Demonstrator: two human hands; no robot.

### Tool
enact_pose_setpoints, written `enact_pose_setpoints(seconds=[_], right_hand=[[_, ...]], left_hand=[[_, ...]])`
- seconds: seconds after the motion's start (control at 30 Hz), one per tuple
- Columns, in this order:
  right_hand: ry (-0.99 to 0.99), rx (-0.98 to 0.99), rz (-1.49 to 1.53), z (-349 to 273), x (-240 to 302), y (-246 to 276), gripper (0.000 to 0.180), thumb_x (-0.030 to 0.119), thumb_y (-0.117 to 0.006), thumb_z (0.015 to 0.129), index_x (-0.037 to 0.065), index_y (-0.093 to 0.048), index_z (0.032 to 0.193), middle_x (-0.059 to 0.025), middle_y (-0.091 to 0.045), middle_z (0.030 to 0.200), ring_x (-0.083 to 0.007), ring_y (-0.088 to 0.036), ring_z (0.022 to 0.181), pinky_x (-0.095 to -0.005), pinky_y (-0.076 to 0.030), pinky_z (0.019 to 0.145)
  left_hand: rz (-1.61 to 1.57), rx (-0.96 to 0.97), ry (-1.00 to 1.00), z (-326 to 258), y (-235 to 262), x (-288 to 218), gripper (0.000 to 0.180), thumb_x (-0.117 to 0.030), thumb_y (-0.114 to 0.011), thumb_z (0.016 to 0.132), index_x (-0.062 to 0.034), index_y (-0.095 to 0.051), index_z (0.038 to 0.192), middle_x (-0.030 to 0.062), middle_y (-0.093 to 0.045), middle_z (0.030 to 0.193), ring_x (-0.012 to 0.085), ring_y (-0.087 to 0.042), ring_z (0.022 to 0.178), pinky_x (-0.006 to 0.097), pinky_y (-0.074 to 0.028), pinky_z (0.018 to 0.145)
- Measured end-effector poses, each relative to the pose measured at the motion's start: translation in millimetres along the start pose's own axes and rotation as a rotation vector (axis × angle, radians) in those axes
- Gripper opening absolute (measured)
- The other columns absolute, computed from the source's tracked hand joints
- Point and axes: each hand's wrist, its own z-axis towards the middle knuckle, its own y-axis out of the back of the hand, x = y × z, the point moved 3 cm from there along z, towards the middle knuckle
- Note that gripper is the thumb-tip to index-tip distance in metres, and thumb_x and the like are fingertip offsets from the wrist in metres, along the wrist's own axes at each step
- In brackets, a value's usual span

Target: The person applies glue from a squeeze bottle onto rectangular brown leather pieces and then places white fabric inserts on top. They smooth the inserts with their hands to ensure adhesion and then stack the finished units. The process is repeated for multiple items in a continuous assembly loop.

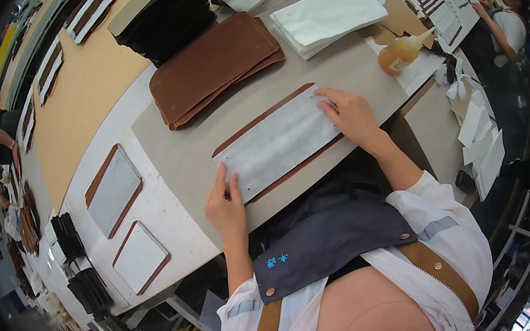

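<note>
Because the white sheet looks thin and soft, it should be light, easily creased and apt to slide on the smooth-looking brown sheet beneath it. That brown sheet seems pliable but firmer, so the two are best taken together at both short ends. They lie flat on the table, between the hands. Left hand: the grip is partly open, thumb and forefinger parted, tips touching the left end. Right hand: likewise parted, at the upper right corner. How firmly either presses, I cannot tell.

Counted: one pair under the hands; two shorter white-on-brown panels to the left; one brown stack, one white stack, one black stack, whose layers cannot be counted; one amber bottle.
</note>
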Motion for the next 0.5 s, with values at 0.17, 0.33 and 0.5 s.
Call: enact_pose_setpoints(seconds=[0.17, 0.33, 0.5], right_hand=[[0.053, -0.05, 0.006, -0.4, -2.7, -1.8, 0.025, 0.013, -0.069, 0.09, 0.005, -0.07, 0.114, -0.0174, -0.068, 0.079, -0.0311, -0.065, 0.069, -0.0383, -0.052, 0.067], [0.005, 0.042, -0.036, 2.5, 1.6, 2.9, 0.023, 0.014, -0.067, 0.091, 0.004, -0.068, 0.112, -0.0172, -0.072, 0.091, -0.0369, -0.068, 0.08, -0.0437, -0.054, 0.072], [0.017, 0.079, -0.054, 5.3, -2.8, 2.8, 0.025, 0.015, -0.069, 0.089, 0.005, -0.067, 0.113, -0.0172, -0.071, 0.085, -0.0376, -0.068, 0.077, -0.0449, -0.053, 0.07]], left_hand=[[0.02, 0.012, 0.011, -0.4, 0.7, -0.4, 0.033, -0.015, -0.07, 0.093, -0.0068, -0.071, 0.125, 0.0078, -0.054, 0.061, 0.0159, -0.046, 0.052, 0.031, -0.041, 0.054], [0.041, 0.018, 0.001, -0.2, 1.5, -0.6, 0.034, -0.017, -0.07, 0.093, -0.007, -0.07, 0.126, 0.0083, -0.055, 0.06, 0.0171, -0.049, 0.052, 0.032, -0.043, 0.055], [0.077, 0.052, 0.019, -0.9, 2.5, -1.2, 0.036, -0.018, -0.071, 0.093, -0.0082, -0.069, 0.128, 0.0087, -0.057, 0.062, 0.0184, -0.052, 0.053, 0.033, -0.045, 0.056]])
